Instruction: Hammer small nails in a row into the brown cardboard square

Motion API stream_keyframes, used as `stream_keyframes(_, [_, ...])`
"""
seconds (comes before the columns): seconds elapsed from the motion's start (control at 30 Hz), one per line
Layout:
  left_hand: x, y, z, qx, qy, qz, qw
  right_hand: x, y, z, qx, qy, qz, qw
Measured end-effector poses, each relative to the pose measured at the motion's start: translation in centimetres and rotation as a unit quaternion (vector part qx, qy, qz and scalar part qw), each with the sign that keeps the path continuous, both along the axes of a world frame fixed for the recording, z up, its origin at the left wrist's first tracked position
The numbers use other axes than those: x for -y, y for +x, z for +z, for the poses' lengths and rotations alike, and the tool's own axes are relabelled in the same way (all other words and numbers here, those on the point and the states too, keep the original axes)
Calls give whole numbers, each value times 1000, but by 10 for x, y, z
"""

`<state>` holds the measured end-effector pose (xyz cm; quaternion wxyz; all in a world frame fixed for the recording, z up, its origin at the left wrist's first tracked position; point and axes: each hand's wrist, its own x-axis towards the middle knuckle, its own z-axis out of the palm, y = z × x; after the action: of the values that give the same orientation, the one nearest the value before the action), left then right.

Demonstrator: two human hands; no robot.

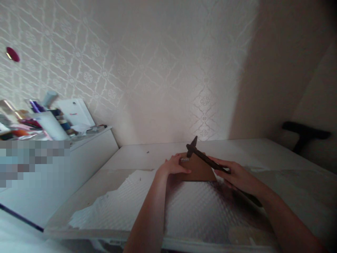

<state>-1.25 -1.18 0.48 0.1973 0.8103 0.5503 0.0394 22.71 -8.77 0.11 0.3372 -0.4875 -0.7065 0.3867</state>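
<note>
A brown board lies on white textured sheeting on the table. My left hand rests on its left part, fingers and thumb spread apart. Between that thumb and fingers is a short row of small pale marks or pieces, too small to make out. My right hand is closed around the handle of a dark hammer. The hammer's head is up over the far part of the board, tilted to the left. Whether the head touches the board I cannot tell.
A white cabinet on the left carries a white tube, a white box and several bottles. A small dark piece lies on the table near the patterned wall. At right is a black T-shaped object.
</note>
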Motion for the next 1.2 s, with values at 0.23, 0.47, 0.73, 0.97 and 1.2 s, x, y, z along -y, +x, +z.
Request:
stream_keyframes(0.23, [1,1,1,-16,-13,25,999,-12,10,-10,147,161,-159,963])
stream_keyframes(0.47, [0,1,0,-17,-13,22,1000,-23,27,-29,382,171,-234,877])
stream_keyframes(0.73, [-2,2,-2,-19,-13,17,1000,-17,21,-34,430,166,-288,839])
stream_keyframes(0.97, [8,4,7,17,-1,12,1000,-33,2,-45,323,302,-203,874])
stream_keyframes(1.2, [4,9,15,112,199,191,955,-37,-33,-62,307,294,-89,901])
